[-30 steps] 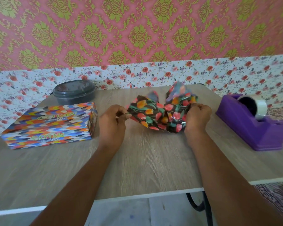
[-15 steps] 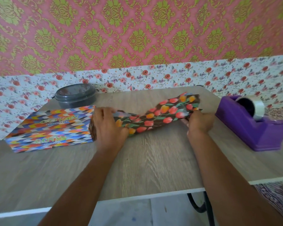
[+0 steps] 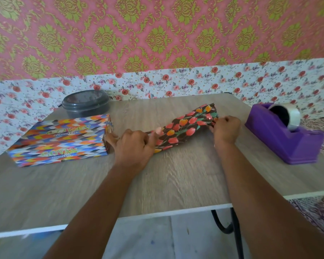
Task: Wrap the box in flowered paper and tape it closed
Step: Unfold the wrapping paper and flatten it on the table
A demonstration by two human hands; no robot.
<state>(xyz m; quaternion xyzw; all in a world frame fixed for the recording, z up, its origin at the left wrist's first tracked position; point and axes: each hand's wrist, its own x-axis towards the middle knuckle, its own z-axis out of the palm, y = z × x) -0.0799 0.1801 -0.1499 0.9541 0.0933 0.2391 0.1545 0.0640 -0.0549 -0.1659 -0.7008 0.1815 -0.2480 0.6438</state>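
My two bare forearms reach in from the near edge, drawing closer together toward the far side. My left hand (image 3: 134, 144) lies knuckles up and holds the left end of the flowered paper (image 3: 183, 128), thumb on top. My right hand (image 3: 225, 128), farther off and to the right, has its fingers curled tight, pinching the paper's right end.

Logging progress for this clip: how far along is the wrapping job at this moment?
Done: nothing yet; the box lies bare on the table. In hand: the left hand and right hand each grip an end of the flowered paper, which is a narrow strip, not spread out. Left: spreading the sheet, setting the box on it, wrapping, and taping from the purple tape dispenser.
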